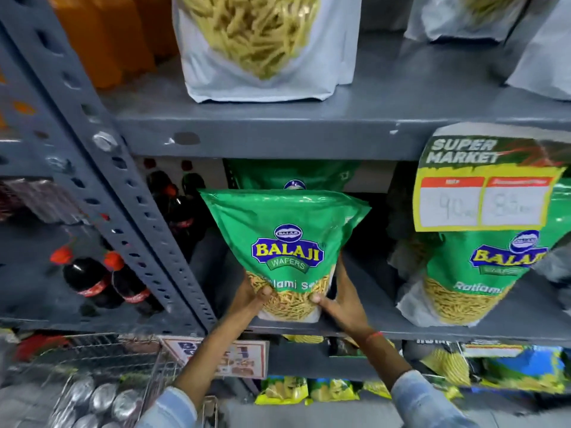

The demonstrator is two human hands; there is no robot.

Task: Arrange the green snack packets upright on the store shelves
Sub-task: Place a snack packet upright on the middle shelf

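Shelf (355, 327): grey, middle tier, front lip at 6 o'clock of the packet
Packet (285, 242): green, upright, base at the lip; push back squarely
Left hand (251, 296): clasps bottom corner
Right hand (335, 299): clasps opposite corner

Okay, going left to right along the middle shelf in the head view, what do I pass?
Cola bottles → slotted shelf upright → green packet held in both hands → price tag over a second green packet.
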